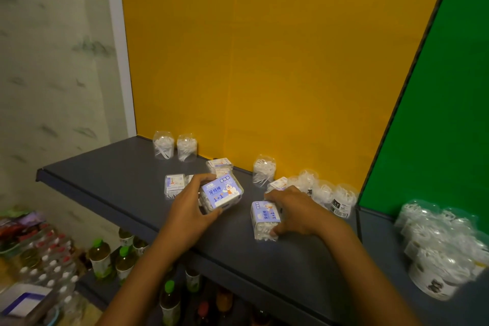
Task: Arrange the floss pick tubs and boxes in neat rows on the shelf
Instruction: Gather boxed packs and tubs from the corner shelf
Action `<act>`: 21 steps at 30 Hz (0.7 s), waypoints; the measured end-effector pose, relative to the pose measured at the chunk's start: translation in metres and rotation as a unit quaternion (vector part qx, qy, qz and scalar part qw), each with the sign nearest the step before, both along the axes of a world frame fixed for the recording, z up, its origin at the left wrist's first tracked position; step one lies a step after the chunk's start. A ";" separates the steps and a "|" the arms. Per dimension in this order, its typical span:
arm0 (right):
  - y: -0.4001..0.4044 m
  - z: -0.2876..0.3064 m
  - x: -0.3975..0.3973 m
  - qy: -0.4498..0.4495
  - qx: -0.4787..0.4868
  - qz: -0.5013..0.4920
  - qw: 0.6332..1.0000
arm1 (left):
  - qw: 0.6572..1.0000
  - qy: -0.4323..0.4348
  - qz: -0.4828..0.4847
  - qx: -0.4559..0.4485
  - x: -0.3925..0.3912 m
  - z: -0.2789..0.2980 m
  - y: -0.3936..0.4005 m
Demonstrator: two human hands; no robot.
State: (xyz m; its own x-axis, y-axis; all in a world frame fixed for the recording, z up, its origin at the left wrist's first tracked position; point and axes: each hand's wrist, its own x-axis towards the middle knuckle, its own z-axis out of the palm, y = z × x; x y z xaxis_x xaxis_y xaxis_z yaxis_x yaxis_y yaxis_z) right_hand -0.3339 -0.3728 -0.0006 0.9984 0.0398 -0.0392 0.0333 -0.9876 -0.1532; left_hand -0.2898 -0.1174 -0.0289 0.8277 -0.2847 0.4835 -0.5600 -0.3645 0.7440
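Note:
My left hand (191,207) grips a blue-labelled floss pick box (221,194), tilted up off the dark grey shelf (111,174). My right hand (292,213) is closed around a second blue-labelled box (263,218) that rests on the shelf. Two clear floss pick tubs (164,144) (186,147) stand side by side at the back left against the yellow panel. Another tub (263,170) stands at the back centre. More boxes (173,184) (220,165) lie behind my left hand. A cluster of tubs (328,194) sits behind my right hand.
A green panel (436,114) and a divider bound the shelf on the right; beyond it are stacked tubs (439,249). Below the shelf edge stand green-capped drink bottles (100,257), with packaged goods (29,233) at lower left. A pale wall is at left.

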 end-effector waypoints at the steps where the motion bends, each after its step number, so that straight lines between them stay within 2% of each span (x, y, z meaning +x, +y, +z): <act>1: 0.001 0.000 0.002 0.002 -0.009 -0.001 1.000 | 1.000 0.005 -0.001 0.002 -0.001 0.000 0.003; 7: 0.009 -0.009 0.002 -0.033 0.003 0.010 0.999 | 1.000 0.020 -0.001 0.001 -0.003 -0.006 0.018; 11: 0.015 -0.018 -0.013 -0.138 0.095 -0.025 0.985 | 1.000 0.026 -0.013 -0.011 -0.006 -0.004 0.019; 15: 0.016 -0.022 -0.035 -0.285 0.174 -0.072 0.940 | 0.999 0.025 -0.036 -0.028 -0.012 0.001 0.007; 21: -0.011 -0.013 -0.085 -0.363 0.357 -0.147 0.848 | 0.994 -0.011 -0.098 -0.041 -0.035 0.020 -0.037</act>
